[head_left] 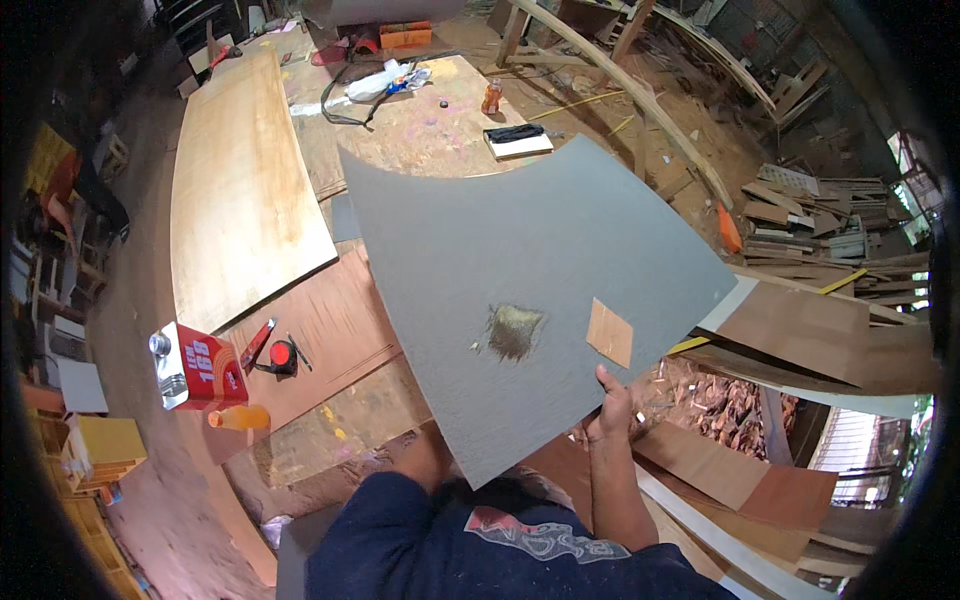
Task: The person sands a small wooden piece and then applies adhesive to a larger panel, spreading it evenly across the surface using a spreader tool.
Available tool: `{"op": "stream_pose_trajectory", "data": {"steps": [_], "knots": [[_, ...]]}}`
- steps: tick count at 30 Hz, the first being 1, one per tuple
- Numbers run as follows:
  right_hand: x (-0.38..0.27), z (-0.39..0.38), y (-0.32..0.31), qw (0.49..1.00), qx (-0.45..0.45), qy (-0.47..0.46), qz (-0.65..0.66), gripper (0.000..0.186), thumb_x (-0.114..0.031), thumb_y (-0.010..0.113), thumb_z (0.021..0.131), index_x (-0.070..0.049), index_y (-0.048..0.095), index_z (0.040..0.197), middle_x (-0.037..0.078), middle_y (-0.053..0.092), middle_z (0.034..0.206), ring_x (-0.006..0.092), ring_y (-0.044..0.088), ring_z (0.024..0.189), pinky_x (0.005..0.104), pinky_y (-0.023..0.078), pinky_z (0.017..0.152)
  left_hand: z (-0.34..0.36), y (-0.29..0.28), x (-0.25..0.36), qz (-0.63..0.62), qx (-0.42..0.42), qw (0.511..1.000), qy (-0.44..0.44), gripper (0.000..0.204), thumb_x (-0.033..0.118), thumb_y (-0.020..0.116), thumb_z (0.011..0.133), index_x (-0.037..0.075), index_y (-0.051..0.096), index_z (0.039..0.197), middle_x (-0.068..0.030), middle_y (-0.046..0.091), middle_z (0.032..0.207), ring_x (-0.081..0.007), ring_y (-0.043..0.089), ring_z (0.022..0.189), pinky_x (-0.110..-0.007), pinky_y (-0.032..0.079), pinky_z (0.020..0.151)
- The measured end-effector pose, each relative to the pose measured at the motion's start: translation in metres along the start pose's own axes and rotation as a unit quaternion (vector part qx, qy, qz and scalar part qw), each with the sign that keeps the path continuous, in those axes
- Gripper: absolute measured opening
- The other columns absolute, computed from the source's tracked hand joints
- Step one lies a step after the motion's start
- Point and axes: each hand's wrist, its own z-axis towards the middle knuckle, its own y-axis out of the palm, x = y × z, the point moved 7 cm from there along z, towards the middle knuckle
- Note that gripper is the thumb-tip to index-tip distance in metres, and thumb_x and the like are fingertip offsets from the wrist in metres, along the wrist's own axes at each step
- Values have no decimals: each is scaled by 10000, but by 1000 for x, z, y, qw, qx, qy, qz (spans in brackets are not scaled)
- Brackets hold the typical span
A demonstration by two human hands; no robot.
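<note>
My right hand grips the lower right edge of a large grey sheet, thumb on its face. The sheet is tilted, with a curved far edge, a dark olive rough patch and a tan diamond piece. My left forearm runs under the sheet, which hides that hand. Left of it, on reddish plywood, lie a red-handled tool, a red-and-black tape measure, a red-silver can and an orange bottle.
A pale board lies along the workbench. Farther back are a plastic bag, black cord, small bottle and black item. A long beam, stacked offcuts and curved panels stand to the right.
</note>
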Motion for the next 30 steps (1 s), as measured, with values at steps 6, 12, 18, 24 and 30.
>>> {"op": "stream_pose_trajectory", "data": {"steps": [6, 12, 18, 24, 30], "knots": [[33, 23, -45, 1000, -20, -1, -19, 438, -73, 643, 944, 33, 537, 1355, 165, 670, 1246, 337, 674, 1094, 491, 550, 972, -73, -27, 5, -11, 6, 1000, -21, 648, 262, 726, 862, 10, 534, 1428, -245, 581, 1405, -409, 524, 1341, -492, 389, 1158], [46, 10, -39, 999, 3, -15, -42, 438, -51, 673, 937, 9, 533, 1347, 143, 682, 1176, 320, 692, 1017, 473, 571, 910, -176, -72, 5, -4, 32, 997, -77, 660, 254, 737, 856, 7, 529, 1432, -248, 575, 1414, -416, 525, 1342, -496, 391, 1160], [91, 46, -101, 998, -35, 59, -10, 403, -104, 658, 970, -13, 543, 1346, 125, 660, 1224, 303, 663, 1088, 447, 560, 906, -294, -118, -1, 49, 175, 981, -72, 656, 228, 745, 860, -2, 528, 1434, -255, 567, 1428, -429, 521, 1356, -500, 384, 1174], [139, 70, -139, 985, -89, 148, -9, 396, -176, 631, 1013, -16, 539, 1364, 127, 641, 1288, 313, 632, 1155, 484, 525, 992, -368, -153, -12, 131, 323, 912, -216, 580, 279, 682, 927, -28, 558, 1403, -275, 565, 1428, -460, 495, 1376, -498, 359, 1193], [174, 73, -136, 977, -124, 175, -5, 415, -182, 604, 1042, 1, 519, 1404, 144, 621, 1356, 326, 589, 1252, 487, 465, 1089, -296, -189, -33, 194, 413, 869, -191, 591, 278, 672, 936, -35, 525, 1415, -272, 586, 1384, -452, 551, 1285, -509, 436, 1089]]}}
